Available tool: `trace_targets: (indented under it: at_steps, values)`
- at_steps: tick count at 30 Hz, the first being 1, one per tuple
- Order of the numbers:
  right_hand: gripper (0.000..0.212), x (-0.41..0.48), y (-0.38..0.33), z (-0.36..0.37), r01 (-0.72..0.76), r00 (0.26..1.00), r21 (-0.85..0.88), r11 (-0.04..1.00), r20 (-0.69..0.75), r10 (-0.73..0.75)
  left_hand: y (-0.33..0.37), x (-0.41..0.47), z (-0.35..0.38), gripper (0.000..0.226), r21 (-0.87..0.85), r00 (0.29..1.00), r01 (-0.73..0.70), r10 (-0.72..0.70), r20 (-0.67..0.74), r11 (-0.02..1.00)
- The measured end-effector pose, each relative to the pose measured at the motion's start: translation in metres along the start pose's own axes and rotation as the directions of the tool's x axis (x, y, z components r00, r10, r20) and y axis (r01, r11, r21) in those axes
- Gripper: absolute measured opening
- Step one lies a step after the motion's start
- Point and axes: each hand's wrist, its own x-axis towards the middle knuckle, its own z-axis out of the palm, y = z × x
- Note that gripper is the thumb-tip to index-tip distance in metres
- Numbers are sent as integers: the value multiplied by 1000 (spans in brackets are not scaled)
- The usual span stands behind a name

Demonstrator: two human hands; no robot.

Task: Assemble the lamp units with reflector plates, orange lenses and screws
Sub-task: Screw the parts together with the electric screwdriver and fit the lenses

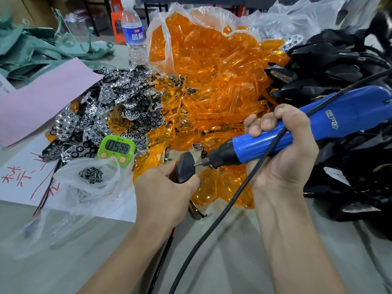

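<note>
My left hand (pixel 161 187) grips a black lamp unit (pixel 185 166), its dark back turned towards the tool. My right hand (pixel 280 153) is wrapped round a blue electric screwdriver (pixel 297 128), whose bit touches the back of the lamp unit at a screw. Behind lies a big heap of orange lenses (pixel 212 81), partly inside a clear bag. To its left is a pile of shiny reflector plates (pixel 101 115). Small dark screws (pixel 91 176) sit in a clear plastic bag at the left.
A heap of black lamp housings (pixel 339 66) fills the right side. A green timer (pixel 116 150) stands by the screws. A water bottle (pixel 133 32), pink paper (pixel 42 98) and white paper with red writing (pixel 25 177) lie left. The screwdriver's black cable (pixel 212 230) runs down towards me.
</note>
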Motion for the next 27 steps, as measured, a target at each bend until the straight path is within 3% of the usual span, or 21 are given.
trace_targets:
  at_steps: [13, 20, 27]
  values:
    - [19, 1, -5, 2, -26, 993, -7, 1000, 116, 26, 2, -2, 2, 11, -67, 998, 60, -61, -15, 996]
    - [13, -3, -7, 9, 66, 965, -87, 994, 260, -41, 1, -4, -1, 16, -142, 997, 68, -63, 39, 988]
    - [12, -2, -8, 7, 56, 968, -70, 996, 249, -36, -1, -3, 1, 10, -84, 998, 56, -53, 28, 995]
